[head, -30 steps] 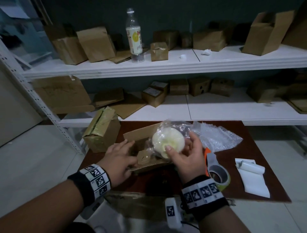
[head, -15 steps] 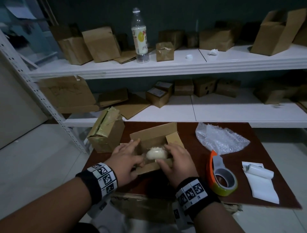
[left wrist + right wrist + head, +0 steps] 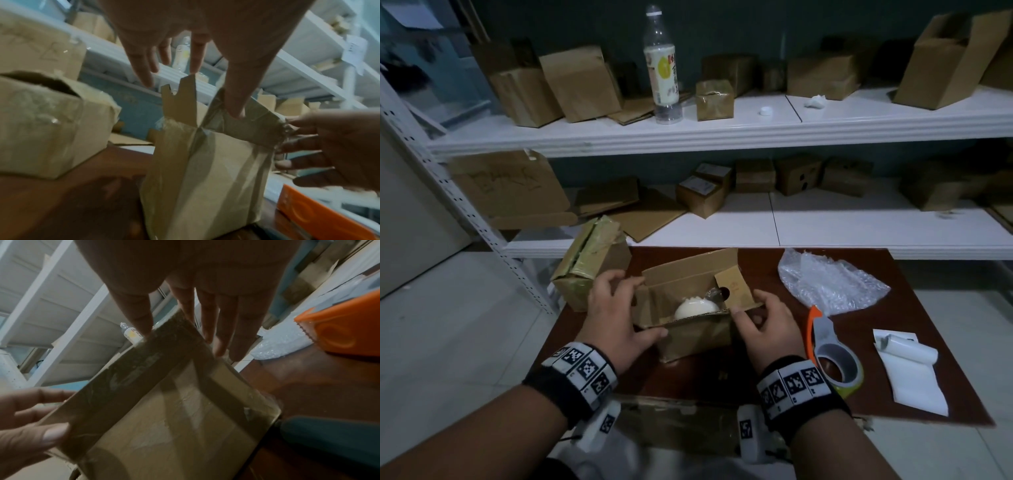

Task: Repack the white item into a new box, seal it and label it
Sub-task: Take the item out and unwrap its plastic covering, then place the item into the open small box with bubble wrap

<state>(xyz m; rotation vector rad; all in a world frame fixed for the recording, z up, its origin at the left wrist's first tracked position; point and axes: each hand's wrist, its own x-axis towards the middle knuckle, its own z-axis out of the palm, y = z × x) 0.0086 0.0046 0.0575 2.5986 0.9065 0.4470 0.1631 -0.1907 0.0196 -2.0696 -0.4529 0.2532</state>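
Observation:
The white round item point(image 3: 693, 308) lies inside the open brown cardboard box point(image 3: 698, 337) on the dark red board point(image 3: 914, 404). All the box's top flaps stand up. My left hand point(image 3: 619, 310) is at the box's left end, with its thumb point(image 3: 236, 104) on the near flap and its fingers loosely spread over the left flap. My right hand point(image 3: 763, 318) is at the right end. Its thumb touches the near flap's corner, and its straight fingers point(image 3: 207, 316) reach over the right flap. Neither hand holds anything.
An orange tape dispenser point(image 3: 832, 356) stands just right of my right wrist, with white label sheets point(image 3: 909, 371) beyond it. Crumpled bubble wrap point(image 3: 828, 281) lies at the back right. A torn taped box point(image 3: 589, 263) stands at the left. White shelves point(image 3: 791, 130) with cartons rise behind.
A second ago my right hand held the white item above the box. It went down into the box, and both hands have moved out to the box's ends.

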